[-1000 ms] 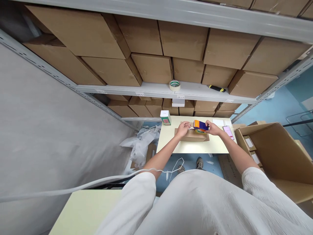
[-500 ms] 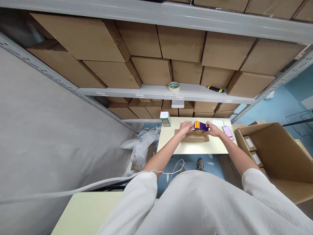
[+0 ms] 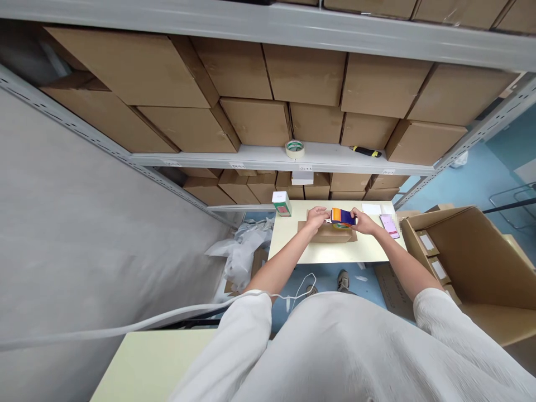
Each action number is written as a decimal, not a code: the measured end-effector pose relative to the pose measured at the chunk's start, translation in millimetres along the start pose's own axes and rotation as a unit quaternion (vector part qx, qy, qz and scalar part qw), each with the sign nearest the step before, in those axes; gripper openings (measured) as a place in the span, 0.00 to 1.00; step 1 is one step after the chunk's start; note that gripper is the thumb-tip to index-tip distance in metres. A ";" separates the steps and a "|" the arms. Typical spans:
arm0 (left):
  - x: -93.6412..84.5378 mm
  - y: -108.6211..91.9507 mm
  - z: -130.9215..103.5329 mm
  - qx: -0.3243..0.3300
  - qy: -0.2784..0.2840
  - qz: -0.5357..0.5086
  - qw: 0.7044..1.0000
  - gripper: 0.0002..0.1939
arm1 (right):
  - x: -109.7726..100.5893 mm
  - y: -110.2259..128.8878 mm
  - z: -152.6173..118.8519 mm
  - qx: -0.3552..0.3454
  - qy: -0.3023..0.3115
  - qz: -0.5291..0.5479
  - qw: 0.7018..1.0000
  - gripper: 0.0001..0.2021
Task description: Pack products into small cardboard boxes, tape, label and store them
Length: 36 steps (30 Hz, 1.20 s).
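A packing-tape dispenser (image 3: 342,216), orange at its left end and dark blue along its body, is held above a cardboard box by my right hand (image 3: 362,221). My left hand (image 3: 317,216) is at the dispenser's orange end, thumb and fingers pinched together. A small whitish bit shows between those fingertips and the dispenser, too small to name. Beneath both hands the brown cardboard box (image 3: 330,234) lies on the cream table (image 3: 288,251), with flaps sticking out at its sides. Its top is partly hidden by the hands and dispenser.
A green-and-white small box (image 3: 282,204) stands at the table's back left; a phone (image 3: 389,226) lies at the right. A large open carton (image 3: 481,257) stands beside the table. Above, the shelf (image 3: 326,156) bears cartons, a tape roll (image 3: 295,148) and a utility knife (image 3: 365,152).
The view has shifted slightly. Both hands keep their hold near the tape dispenser, and the box beneath stays in place.
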<state>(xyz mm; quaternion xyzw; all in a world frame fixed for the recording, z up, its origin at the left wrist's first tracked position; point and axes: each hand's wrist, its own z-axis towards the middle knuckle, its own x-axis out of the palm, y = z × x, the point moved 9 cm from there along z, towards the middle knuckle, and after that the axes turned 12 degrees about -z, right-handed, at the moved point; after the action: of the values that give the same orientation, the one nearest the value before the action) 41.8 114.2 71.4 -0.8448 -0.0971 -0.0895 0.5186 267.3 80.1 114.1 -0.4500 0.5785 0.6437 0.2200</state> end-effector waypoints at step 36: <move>-160.6 -3.5 33.6 0.089 -0.168 -0.041 0.981 0.26 | 5.1 48.5 40.4 -0.067 0.061 -0.196 0.976 0.39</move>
<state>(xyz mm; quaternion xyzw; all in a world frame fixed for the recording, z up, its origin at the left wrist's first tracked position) -112.4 134.3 18.9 -0.7936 -0.2253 0.0416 0.5637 212.6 105.6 133.4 -0.6065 0.4470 0.5969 0.2759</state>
